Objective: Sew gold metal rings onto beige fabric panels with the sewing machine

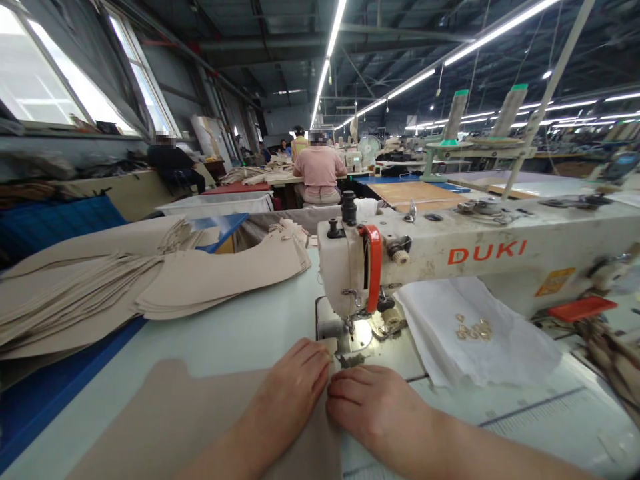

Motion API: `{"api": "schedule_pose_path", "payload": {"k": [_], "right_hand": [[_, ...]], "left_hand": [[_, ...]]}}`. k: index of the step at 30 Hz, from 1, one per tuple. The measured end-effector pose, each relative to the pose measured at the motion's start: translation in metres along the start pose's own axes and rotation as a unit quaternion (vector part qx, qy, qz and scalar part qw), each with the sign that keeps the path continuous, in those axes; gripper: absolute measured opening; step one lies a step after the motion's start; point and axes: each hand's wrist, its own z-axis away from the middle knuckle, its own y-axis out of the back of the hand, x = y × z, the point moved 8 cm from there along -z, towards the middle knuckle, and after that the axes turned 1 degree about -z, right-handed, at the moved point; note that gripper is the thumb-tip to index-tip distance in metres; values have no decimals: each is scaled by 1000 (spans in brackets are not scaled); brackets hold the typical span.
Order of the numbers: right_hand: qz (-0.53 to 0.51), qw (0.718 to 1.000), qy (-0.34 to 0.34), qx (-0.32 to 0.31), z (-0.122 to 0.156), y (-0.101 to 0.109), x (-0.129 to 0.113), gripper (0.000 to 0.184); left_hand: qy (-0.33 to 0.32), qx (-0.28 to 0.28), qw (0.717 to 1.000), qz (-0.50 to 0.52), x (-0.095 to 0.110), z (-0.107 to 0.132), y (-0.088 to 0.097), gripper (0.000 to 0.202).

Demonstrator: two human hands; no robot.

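Note:
A beige fabric piece [215, 407] lies flat on the pale table in front of the sewing machine [345, 267]. Its narrow upper end reaches the metal needle plate [357, 333], just short of the presser foot. My left hand [295, 380] rests on the piece, fingers closed at its right edge. From the other side my right hand [375, 403] has its fingers curled against that same edge, almost touching the left fingertips. The thumbs and the exact pinch are partly hidden. Right of the needle area, a white cloth [475, 340] carries several small gold-coloured metal rings [473, 329].
Stacked beige fabric pieces [210, 280] lie at the left, partly on a blue board [120, 343]. Two thread cones [455, 117] stand behind the machine. A ruler scale [535, 407] marks the table at right. A person in pink [320, 167] sits ahead, facing away.

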Motion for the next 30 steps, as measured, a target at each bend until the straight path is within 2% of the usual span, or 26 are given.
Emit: {"api": "schedule_pose_path", "payload": {"k": [5, 9, 13, 19, 23, 30], "right_hand": [[30, 998, -49, 2, -5, -1, 7, 7], [56, 996, -71, 11, -7, 0, 9, 10], [71, 995, -68, 19, -7, -1, 9, 14], [77, 995, -60, 9, -10, -1, 7, 8], [98, 994, -51, -4, -12, 3, 7, 8], [123, 990, -36, -51, -2, 9, 25, 11]], "left_hand": [[6, 2, 1000, 13, 4, -2, 7, 23], [28, -11, 999, 29, 2, 1, 8, 22], [53, -21, 996, 62, -2, 7, 7, 23], [78, -33, 993, 87, -4, 10, 6, 21], [80, -21, 993, 85, -2, 9, 5, 19], [59, -6, 997, 52, 5, -12, -5, 20]]}}
